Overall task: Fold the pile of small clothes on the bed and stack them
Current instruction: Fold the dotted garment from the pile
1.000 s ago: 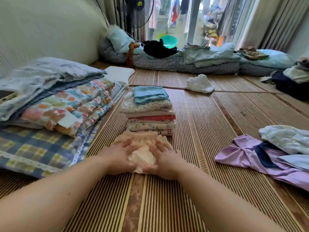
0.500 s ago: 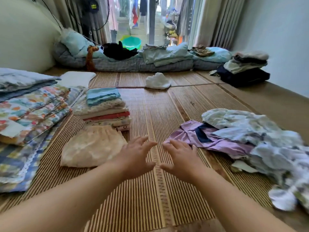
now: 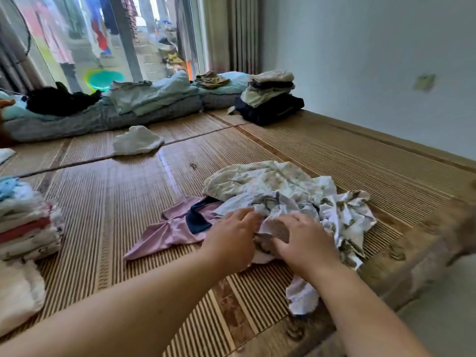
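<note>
Lit brightly by daylight from the glass door (image 3: 85, 45) far left, washed out and hazy there. Glaring softly off the woven mat (image 3: 167, 161) mid-scene. Shadowed only faintly. Smeared by motion along the right edge and near left. Bowed and stretched toward the corners.

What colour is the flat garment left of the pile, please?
Lilac garment, navy trim; head view.

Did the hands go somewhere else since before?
Yes. The left hand and right hand both went right, away from the folded stack, and are now on the unfolded pile.
</note>
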`<state>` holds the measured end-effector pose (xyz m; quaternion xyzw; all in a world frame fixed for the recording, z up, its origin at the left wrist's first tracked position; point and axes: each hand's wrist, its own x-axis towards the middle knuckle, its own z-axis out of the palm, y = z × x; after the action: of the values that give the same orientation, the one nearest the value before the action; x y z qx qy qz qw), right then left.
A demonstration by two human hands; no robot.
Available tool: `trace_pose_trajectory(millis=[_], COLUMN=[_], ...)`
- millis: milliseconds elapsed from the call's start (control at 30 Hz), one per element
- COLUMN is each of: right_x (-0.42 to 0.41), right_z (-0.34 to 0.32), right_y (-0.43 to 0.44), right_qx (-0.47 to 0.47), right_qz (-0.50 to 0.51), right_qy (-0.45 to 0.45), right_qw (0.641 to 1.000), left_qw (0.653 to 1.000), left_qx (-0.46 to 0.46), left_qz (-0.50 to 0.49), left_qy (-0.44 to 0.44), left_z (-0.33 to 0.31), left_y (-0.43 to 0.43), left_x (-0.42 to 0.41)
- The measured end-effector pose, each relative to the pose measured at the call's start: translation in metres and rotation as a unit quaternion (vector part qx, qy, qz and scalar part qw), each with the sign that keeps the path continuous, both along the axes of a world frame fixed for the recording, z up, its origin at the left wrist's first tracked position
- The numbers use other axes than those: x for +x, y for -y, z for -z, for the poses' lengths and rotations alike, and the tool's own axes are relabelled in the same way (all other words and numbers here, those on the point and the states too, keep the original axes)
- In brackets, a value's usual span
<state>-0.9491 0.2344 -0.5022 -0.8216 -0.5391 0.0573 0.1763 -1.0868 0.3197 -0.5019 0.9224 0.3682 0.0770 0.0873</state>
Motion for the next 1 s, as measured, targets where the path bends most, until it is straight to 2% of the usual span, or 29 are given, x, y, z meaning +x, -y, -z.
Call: trace_pose_trajectory(millis=[100, 200, 267, 400, 467, 533, 633, 700, 733, 767, 867, 933, 1000], right_x=[0.020, 0.027, 0.030, 0.031, 0.028, 0.022, 0.012, -0.004, -0.013, -0.022, -0.057, -0.081, -0.100], right_z=[0.008, 0.016, 0.020, 0.017, 0.007, -0.016, -0.067, -0.100, -0.117, -0.133, -0.186, -0.221, -0.247], right_y=[0.001, -0.003, -0.006, -0.010, -0.012, -0.011, -0.004, 0.000, 0.000, -0.001, -0.002, 0.001, 0.004], right_qx=[-0.015, -0.041, -0.016, 0.053, 0.123, 0.239, 0.382, 0.429, 0.432, 0.419, 0.350, 0.337, 0.342], right_qz=[0.028, 0.044, 0.062, 0.104, 0.113, 0.126, 0.147, 0.128, 0.105, 0.077, 0.008, -0.018, -0.034], right_qy=[0.001, -0.004, -0.001, -0.008, -0.075, -0.180, -0.317, -0.406, -0.430, -0.428, -0.336, -0.299, -0.294], right_qw=[0.999, 0.998, 0.998, 0.993, 0.983, 0.946, 0.855, 0.797, 0.786, 0.797, 0.874, 0.893, 0.892], left_qw=[0.999, 0.993, 0.992, 0.996, 0.995, 0.991, 0.990, 0.990, 0.989, 0.988, 0.970, 0.942, 0.914], left_qx=[0.015, 0.017, 0.027, 0.002, -0.012, -0.028, -0.019, -0.029, -0.053, -0.079, -0.184, -0.252, -0.293], left_qz=[-0.034, -0.078, -0.079, -0.075, -0.095, -0.112, -0.117, -0.121, -0.120, -0.108, -0.049, -0.010, 0.017], left_qy=[-0.013, -0.086, -0.100, -0.040, 0.025, 0.073, 0.076, 0.068, 0.074, 0.079, 0.152, 0.221, 0.280], left_z=[-0.003, -0.010, -0.018, -0.048, -0.067, -0.085, -0.108, -0.117, -0.121, -0.125, -0.142, -0.158, -0.171], left_y=[-0.028, -0.054, -0.064, -0.063, -0.059, -0.054, -0.043, -0.028, -0.019, -0.009, 0.024, 0.042, 0.058], left_x=[0.035, 0.051, 0.050, 0.028, 0.013, -0.004, -0.030, -0.051, -0.061, -0.070, -0.088, -0.099, -0.109])
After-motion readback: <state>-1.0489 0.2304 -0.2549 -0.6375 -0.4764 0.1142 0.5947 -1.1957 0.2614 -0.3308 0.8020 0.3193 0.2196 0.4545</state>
